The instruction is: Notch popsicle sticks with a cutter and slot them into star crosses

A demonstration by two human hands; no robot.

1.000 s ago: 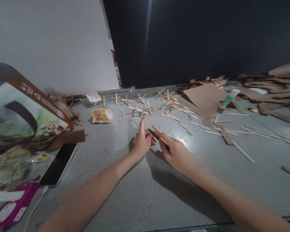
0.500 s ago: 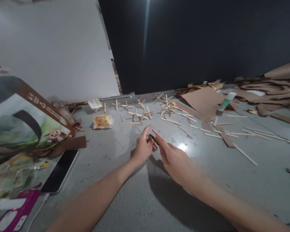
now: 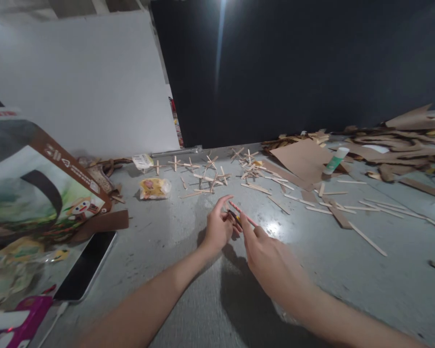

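Note:
My right hand (image 3: 266, 251) is closed round a slim dark tool (image 3: 235, 216) with a yellow patch; its exact kind does not show. A thin red-and-white length (image 3: 252, 221) runs beside the index finger; whether it belongs to the tool is unclear. The dark tip points into the fingers of my left hand (image 3: 218, 227). There the thumb and some fingers are curled in, with one finger stretched forward. Whatever small thing they pinch is hidden. Both hands are just above the grey table (image 3: 188, 299). Beyond them lie crossed wooden stick pieces (image 3: 212, 181).
Loose flat sticks (image 3: 368, 239) and a cardboard sheet (image 3: 300, 162) spread to the right, with a glue stick (image 3: 336, 161) leaning there. Left are a yellow packet (image 3: 154, 188), a phone (image 3: 86, 266), a purple device (image 3: 32, 319) and a printed box (image 3: 54, 179). A black panel (image 3: 293, 72) stands behind.
The view has tilted up a little, so the table things sit lower. The right hand and its tool have turned slightly, showing more of the red length; both hands stay together.

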